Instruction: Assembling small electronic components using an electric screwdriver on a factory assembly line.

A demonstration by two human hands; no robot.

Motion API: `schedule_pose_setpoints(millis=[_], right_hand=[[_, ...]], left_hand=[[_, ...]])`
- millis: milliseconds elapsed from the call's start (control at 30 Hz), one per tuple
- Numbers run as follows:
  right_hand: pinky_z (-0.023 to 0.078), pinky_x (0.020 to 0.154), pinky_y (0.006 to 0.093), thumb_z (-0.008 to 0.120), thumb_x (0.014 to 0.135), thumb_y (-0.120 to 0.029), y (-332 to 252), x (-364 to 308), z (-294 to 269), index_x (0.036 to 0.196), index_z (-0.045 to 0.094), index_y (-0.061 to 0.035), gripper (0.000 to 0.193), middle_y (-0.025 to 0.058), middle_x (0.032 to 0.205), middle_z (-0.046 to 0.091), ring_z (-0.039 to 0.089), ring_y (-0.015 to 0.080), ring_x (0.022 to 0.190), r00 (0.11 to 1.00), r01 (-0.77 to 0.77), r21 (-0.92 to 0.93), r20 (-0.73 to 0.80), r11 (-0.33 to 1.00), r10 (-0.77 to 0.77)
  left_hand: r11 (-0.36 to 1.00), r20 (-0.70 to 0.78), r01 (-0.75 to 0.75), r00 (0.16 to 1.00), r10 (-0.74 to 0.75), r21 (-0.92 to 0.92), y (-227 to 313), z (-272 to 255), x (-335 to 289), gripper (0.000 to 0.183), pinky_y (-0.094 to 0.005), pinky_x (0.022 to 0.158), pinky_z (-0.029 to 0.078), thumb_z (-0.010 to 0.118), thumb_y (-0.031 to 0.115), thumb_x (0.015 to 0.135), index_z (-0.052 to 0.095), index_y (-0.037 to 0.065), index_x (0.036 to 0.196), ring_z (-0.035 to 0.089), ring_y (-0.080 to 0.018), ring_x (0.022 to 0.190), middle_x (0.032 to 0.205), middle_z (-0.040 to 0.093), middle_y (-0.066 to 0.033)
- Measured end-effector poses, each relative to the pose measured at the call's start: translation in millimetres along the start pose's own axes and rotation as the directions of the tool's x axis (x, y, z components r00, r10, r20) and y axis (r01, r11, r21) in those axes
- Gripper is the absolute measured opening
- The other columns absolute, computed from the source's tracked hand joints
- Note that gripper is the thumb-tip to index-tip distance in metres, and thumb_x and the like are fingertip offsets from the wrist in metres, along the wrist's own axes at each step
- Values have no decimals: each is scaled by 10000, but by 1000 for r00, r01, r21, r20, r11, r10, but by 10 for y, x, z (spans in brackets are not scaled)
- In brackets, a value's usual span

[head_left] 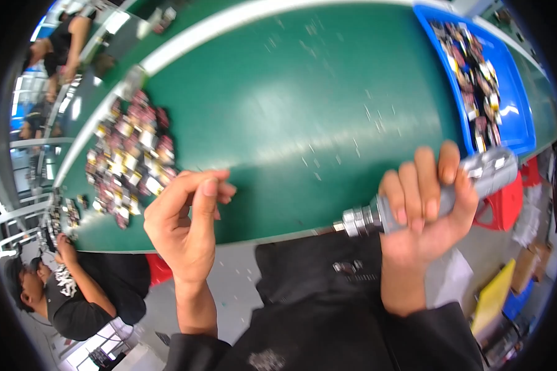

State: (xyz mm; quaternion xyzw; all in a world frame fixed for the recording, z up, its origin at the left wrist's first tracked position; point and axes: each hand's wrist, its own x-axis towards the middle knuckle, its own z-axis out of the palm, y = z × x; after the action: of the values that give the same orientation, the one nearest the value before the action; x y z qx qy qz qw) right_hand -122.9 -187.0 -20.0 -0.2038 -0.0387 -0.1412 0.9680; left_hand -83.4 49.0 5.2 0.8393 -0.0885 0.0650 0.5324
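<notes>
My right hand (424, 207) is wrapped round a grey electric screwdriver (486, 170). The tool lies roughly level, its metal collar (360, 221) and short bit facing left, just above the table's near edge. My left hand (189, 213) hangs over the near left of the table, thumb and forefinger pressed together and the other fingers curled. Whether anything small sits in that pinch is hidden. Just beyond the left hand lies a heap of small parts (130, 161), dark red, black, yellow and silver. Motion blurs their details.
The green table (278, 123) carries scattered thin silver bits (377, 117). A blue tray (517, 117) with similar small parts stands at the far right. A red stool (504, 201) is below it. At the lower left sits a co-worker (86, 290); other people are farther off.
</notes>
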Motion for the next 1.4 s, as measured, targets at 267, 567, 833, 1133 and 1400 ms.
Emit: schedule_pose_setpoints(millis=[267, 567, 833, 1133, 1400], right_hand=[[393, 496, 312, 468, 941, -206, 191, -148, -169, 860, 462, -74, 155, 45, 609, 450, 387, 135, 434, 985, -67, 13, -160, 998, 68], [400, 470, 312, 493, 918, -207, 189, -104, -207, 808, 426, -83, 179, 38, 583, 438, 386, 128, 411, 989, -127, -54, -81, 990, 123], [405, 477, 312, 497, 917, -202, 202, -13, -212, 818, 444, -76, 169, 43, 589, 449, 392, 125, 416, 987, -150, -33, -64, 988, 147], [404, 507, 313, 485, 914, -175, 151, -176, -212, 844, 476, -66, 130, 53, 609, 469, 411, 134, 444, 988, -139, 11, -65, 990, 139], [377, 550, 316, 471, 939, -189, 161, -141, -232, 869, 484, -80, 130, 49, 649, 487, 424, 136, 484, 989, -147, 34, -4, 989, 147]], left_hand=[[697, 26, -198, 968, 250, 689, -481, -392, 1860, 199, -346, 693, 493, 568, 136, 905, 601, -16, 1029, 652, -268, 709, 763, 661, -136], [472, -44, 23, 998, 34, 881, -1188, -240, 2857, 448, -476, 860, 492, 662, 271, 811, 533, -44, 1103, 608, -460, 963, 1001, 605, -321], [480, 109, -160, 985, 132, 862, -1300, -465, 2953, 331, -445, 849, 484, 657, 222, 804, 667, -35, 1012, 607, -404, 938, 957, 628, -258], [489, 37, -137, 978, 207, 862, -1376, -455, 2885, 247, -482, 822, 486, 666, 166, 800, 646, -75, 853, 609, -416, 889, 902, 638, -255], [617, 343, -520, 854, 392, 591, -684, -214, 2072, 331, -392, 919, 480, 637, 31, 813, 615, -42, 1134, 614, -365, 1028, 1112, 635, -227]])
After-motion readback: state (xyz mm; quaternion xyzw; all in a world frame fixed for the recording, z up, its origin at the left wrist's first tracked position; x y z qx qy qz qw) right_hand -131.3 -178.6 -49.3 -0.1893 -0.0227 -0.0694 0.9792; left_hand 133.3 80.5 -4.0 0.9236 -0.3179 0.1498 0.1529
